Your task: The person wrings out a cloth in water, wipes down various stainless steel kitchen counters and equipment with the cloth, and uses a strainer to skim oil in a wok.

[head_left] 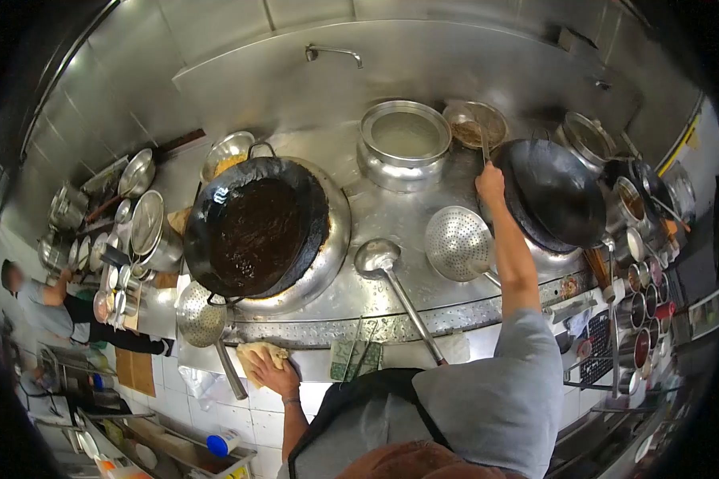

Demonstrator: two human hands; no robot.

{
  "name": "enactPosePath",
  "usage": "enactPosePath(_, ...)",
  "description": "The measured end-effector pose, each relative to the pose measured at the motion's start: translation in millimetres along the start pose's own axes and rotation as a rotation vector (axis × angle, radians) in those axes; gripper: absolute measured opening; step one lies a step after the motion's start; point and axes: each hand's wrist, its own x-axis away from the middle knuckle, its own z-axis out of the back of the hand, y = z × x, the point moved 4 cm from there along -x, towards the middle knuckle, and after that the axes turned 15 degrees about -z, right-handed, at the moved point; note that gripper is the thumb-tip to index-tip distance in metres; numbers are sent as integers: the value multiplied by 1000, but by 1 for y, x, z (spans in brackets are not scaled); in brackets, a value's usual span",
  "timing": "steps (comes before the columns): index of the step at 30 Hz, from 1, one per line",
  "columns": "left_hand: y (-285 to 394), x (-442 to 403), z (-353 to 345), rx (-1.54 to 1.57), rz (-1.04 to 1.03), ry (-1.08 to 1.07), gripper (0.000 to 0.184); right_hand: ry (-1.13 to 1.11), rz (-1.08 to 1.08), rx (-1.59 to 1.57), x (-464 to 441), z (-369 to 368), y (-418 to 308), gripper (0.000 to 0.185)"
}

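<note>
My left hand (276, 377) is closed over a beige cloth (257, 351) at the front edge of the steel range. Beside it lies a perforated skimmer (201, 314), its handle pointing toward me. With my arm stretched far forward, my right hand (489, 184) grips a long metal handle (485, 148). That handle reaches into a round metal bowl (499, 124) with brown contents at the back; I cannot make out the tool's head. Just right of my right hand sits a black wok (555, 191).
A large wok (256, 231) holds dark liquid on the left burner. Between the woks are a steel pot (406, 164) of cloudy liquid, a ladle (395, 279) and a perforated strainer (458, 242). A faucet (334, 54) juts from the back wall. Another person (44, 303) stands far left.
</note>
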Motion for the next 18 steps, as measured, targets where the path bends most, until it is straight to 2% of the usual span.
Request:
enactPosePath(2, -1, 0, 2, 10, -8, 7, 70, 40, -1, -102, 29, 2, -4, 41)
enactPosePath(6, -3, 1, -2, 7, 27, -24, 69, 179, 257, -399, 106, 22, -22, 46)
enactPosePath(11, -1, 1, 5, 24, 33, -29, 71, -149, 190, -577, 231, 58, -67, 52)
enactPosePath(13, -1, -1, 3, 15, 31, -28, 70, -199, 267, -761, 278, 51, -81, 51)
enactPosePath(15, 1, 0, 7, -1, 23, -21, 69, -259, 368, -650, 318, 41, -91, 54)
enactPosePath(18, -8, 2, -2, -51, -44, 28, 68, -372, 496, -698, 370, 34, -111, 56)
